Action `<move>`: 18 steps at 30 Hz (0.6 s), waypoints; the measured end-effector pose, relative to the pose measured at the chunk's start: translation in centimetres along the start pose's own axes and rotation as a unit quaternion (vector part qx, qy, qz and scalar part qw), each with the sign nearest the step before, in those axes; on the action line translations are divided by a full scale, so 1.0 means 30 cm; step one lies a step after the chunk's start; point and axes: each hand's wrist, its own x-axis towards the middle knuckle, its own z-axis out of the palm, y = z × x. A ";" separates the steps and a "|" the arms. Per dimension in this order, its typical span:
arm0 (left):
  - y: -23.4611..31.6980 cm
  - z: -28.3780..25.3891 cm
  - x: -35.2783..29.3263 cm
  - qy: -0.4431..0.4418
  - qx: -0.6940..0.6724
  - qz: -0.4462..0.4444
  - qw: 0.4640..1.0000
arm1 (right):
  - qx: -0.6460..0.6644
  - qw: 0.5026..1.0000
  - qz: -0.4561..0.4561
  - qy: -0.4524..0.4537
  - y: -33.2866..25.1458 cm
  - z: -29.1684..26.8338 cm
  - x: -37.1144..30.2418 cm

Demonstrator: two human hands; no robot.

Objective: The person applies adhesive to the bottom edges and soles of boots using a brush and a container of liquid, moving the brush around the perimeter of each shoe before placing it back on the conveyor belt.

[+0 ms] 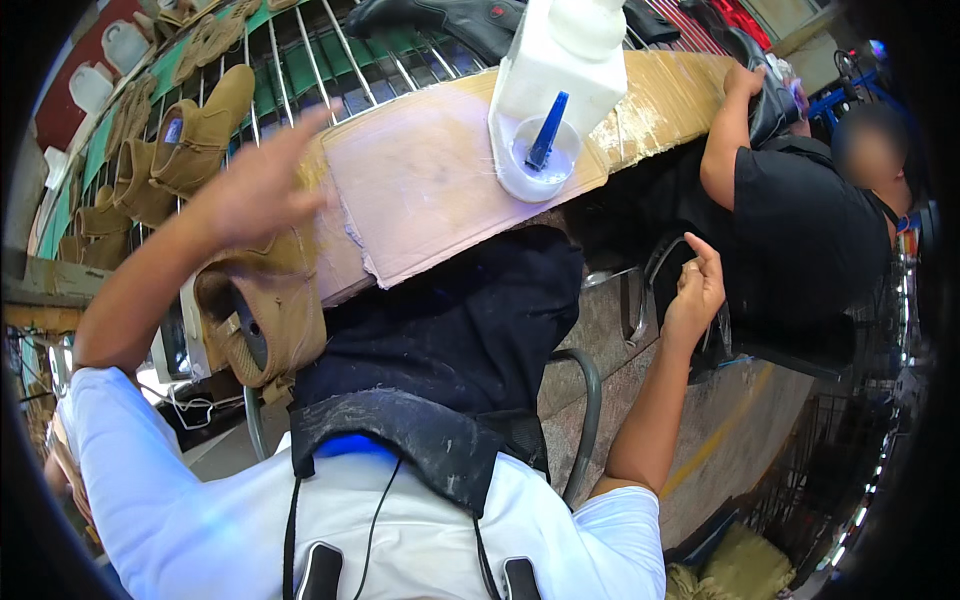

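From my remote seat I see tan boots (205,130) racked left of the blurred left hand (262,190), its fingers loosely spread, with no held object that I can make out. Just below those fingers sits a brown boot (300,325); to their right, cardboard (410,200) bears a white cup (530,190) with a blue brush (547,125). Farther right, the right hand (697,292) appears empty, index finger raised, others curled, below a co-worker's hand (742,80) on a black shoe (770,108).

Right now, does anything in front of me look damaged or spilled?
Yes, the cardboard looks worn: the sheet's left edge is ragged, and whitish smears mark the part right of the white container, perhaps dried residue.
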 end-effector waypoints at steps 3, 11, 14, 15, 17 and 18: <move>0.017 0.051 -0.109 -0.084 0.136 0.003 0.987 | -0.150 0.989 -0.018 -0.008 0.030 -0.002 -0.030; -0.341 0.054 -0.245 -0.025 -0.385 -0.198 0.901 | -0.407 0.895 -0.149 -0.103 0.023 0.080 0.006; -0.436 0.091 -0.332 -0.100 -0.524 -0.328 0.779 | -0.155 0.972 -0.128 -0.121 -0.142 0.253 0.032; -0.448 0.108 -0.354 -0.116 -0.556 -0.365 0.737 | -0.116 0.978 -0.136 -0.103 -0.181 0.309 0.032; -0.443 0.132 -0.377 -0.118 -0.599 -0.373 0.699 | -0.159 0.969 -0.178 -0.065 -0.220 0.411 0.042; -0.438 0.145 -0.394 -0.117 -0.619 -0.379 0.678 | -0.213 0.956 -0.192 -0.057 -0.238 0.457 0.045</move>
